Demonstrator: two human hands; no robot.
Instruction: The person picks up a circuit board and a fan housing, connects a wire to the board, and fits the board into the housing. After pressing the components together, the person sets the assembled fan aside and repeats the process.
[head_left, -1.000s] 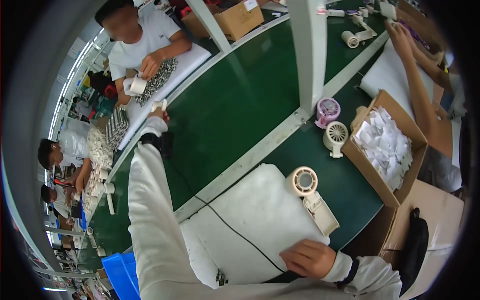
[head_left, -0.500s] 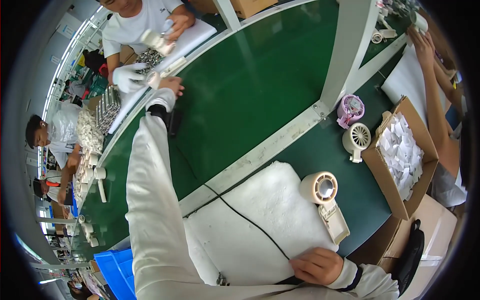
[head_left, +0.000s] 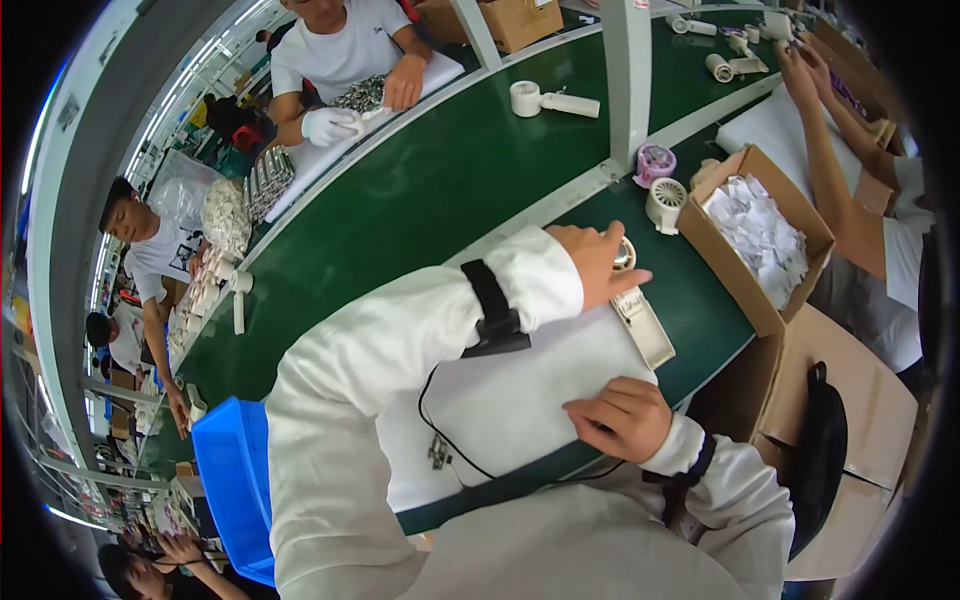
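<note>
My left hand (head_left: pixel 592 262), open, reaches over the round head of a cream handheld fan (head_left: pixel 646 330), with thumb and forefinger spread around it. Whether they press on it I cannot tell. The fan lies at the right edge of a white foam mat (head_left: pixel 520 400), its handle angled toward me. My right hand (head_left: pixel 628 415) hovers at the mat's near right side, just below the handle, fingers loosely bent and seemingly holding nothing. A thin black cable (head_left: pixel 452 445) curves over the mat, beside small metal parts (head_left: pixel 438 452).
Beyond the fan are a pink round part (head_left: pixel 655 163), another cream fan (head_left: pixel 666 205) and a carton (head_left: pixel 775 310) of white paper pieces. One fan (head_left: pixel 555 101) lies on the green belt (head_left: pixel 420 170). A blue bin (head_left: pixel 232 490) stands left. A white post (head_left: pixel 627 85) rises ahead. Co-workers sit opposite and right.
My left hand has come back from beside the opposite co-worker's gloved hand to the fan by the mat. My right hand has moved off the cable. A fan now shows on the belt.
</note>
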